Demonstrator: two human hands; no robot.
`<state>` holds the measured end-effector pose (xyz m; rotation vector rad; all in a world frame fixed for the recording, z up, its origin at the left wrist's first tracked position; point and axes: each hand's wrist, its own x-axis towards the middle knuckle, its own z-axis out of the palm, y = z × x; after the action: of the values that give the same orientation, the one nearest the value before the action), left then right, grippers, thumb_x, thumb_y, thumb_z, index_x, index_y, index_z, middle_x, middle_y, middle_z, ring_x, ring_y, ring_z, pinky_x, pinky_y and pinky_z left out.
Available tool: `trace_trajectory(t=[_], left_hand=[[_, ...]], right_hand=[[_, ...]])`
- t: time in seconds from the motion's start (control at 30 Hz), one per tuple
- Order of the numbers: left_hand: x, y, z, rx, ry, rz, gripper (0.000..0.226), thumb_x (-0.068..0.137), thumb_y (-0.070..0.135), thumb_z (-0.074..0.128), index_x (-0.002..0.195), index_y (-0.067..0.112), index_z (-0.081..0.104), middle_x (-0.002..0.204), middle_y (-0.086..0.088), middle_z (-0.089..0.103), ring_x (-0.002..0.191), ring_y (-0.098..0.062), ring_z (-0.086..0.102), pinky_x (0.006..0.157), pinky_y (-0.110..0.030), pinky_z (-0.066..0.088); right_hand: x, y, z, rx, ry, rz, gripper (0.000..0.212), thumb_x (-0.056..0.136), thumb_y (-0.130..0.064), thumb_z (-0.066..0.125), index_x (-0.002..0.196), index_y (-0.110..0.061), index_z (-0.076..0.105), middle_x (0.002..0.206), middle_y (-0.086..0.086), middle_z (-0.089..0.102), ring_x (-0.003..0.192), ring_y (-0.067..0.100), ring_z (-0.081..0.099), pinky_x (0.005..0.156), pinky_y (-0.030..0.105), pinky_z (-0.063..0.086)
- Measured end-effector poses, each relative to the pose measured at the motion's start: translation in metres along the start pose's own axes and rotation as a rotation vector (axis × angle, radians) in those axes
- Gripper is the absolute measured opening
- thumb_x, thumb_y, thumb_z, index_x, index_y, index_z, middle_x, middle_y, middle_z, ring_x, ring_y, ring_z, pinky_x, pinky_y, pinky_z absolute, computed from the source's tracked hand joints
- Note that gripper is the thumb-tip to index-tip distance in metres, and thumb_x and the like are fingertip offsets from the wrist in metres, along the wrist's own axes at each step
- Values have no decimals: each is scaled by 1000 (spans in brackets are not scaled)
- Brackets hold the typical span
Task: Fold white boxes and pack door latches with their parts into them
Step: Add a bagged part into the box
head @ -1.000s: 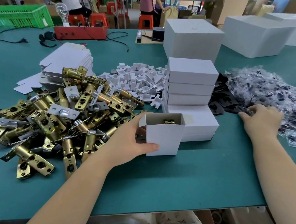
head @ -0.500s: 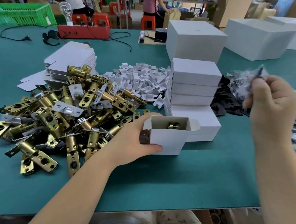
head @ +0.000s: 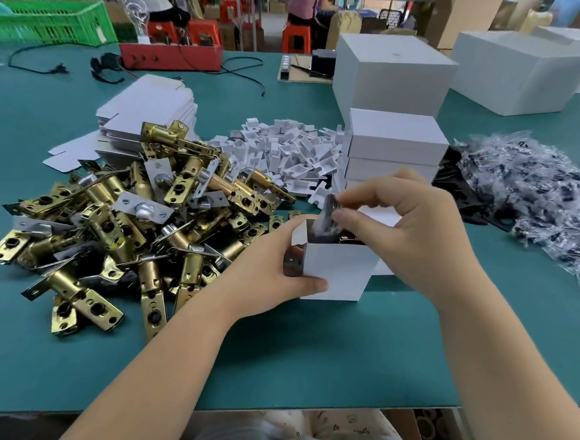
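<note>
Box: small open white cardboard box (head: 336,271) stood upright on the green table (head: 307,351), in front of the stack of closed white boxes (head: 395,148); a brass latch end is glimpsed inside.
Left hand: left hand (head: 271,277) is wrapped round the box's left side, thumb across the front face, box gripped.
Right hand: right hand (head: 408,228) is held over the box mouth, fingers (head: 345,218) pinched closed on a small clear plastic bag with dark parts (head: 328,219), its lower end already inside the opening.
Around: heap of brass and steel door latches (head: 126,229) just left of the box; pile of small white card inserts (head: 286,151) behind; flat white box blanks (head: 145,106) further left; heap of bagged dark parts (head: 540,203) to the right.
Risk: bag may be snagged on the raised side flap or the latch and left proud, so the lid would not close; box could be tipped if pushed hard.
Unclear: bag contents blurred; box interior mostly hidden by the right hand; lower boxes of the stack covered.
</note>
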<state>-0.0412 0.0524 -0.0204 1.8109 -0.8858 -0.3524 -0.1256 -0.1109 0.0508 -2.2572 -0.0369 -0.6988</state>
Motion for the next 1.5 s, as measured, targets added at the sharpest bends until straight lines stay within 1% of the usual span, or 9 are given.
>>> trace_trajectory(t=[0.17,0.37,0.5,0.7,0.77,0.87,1.03,1.27,1.5], left_hand=[[1,-1,1,-5,3,-19,66,70,24,80,106,69,47,100,27,66,92,2,64,72,-11,52],[-2,1,0,4,6,12,71,73,18,81,104,72,46,101,32,64,93,8,62,67,-3,47],[-2,1,0,-34,-17,5,68,71,19,80,108,67,49,101,26,66,92,2,66,69,-8,50],[-1,-2,0,-24,-44,-4,67,73,24,80,127,47,47,110,22,66,98,-3,66,80,-23,57],[-1,-4,2,-45,-26,-14,71,73,22,80,128,51,45,108,22,66,96,-4,66,78,-19,56],[-1,-4,3,-103,12,-62,83,73,29,77,139,52,31,107,22,68,97,-1,66,79,-13,52],[-2,4,2,-164,177,-7,56,72,57,66,124,46,48,111,18,70,100,-2,67,82,-21,55],[3,7,-6,-669,225,-24,41,82,22,44,120,25,59,110,3,74,103,-12,68,69,-27,56],[6,6,-2,-753,226,-39,36,91,22,47,126,25,51,110,-4,73,96,-16,69,68,-25,55]], right_hand=[[2,1,1,-69,-88,-7,15,76,-15,78,80,-29,74,71,-22,56,85,11,53,74,21,45],[11,0,-2,-250,-250,-55,14,82,-23,67,76,-33,75,106,-11,57,104,9,41,82,11,28],[7,0,0,-329,-439,-165,40,90,-37,38,74,-23,72,140,-5,45,125,11,30,94,21,21],[7,-3,5,-477,-540,-188,68,84,-68,15,90,-37,75,149,-13,36,136,7,18,106,24,6],[7,1,5,-382,-442,-191,62,88,-64,22,88,-33,76,136,-12,48,129,6,30,103,21,15],[2,13,3,14,-13,-14,21,88,-31,49,89,-34,69,105,-16,59,103,0,52,90,14,37],[-29,34,11,180,433,264,24,82,-24,47,97,-43,53,100,-7,61,90,14,59,80,36,51],[-47,45,19,444,376,378,21,80,-23,50,79,-35,67,72,-14,66,63,4,57,62,17,50],[-34,41,12,630,198,413,16,75,-27,57,75,-29,73,80,-10,70,77,9,60,76,30,49]])
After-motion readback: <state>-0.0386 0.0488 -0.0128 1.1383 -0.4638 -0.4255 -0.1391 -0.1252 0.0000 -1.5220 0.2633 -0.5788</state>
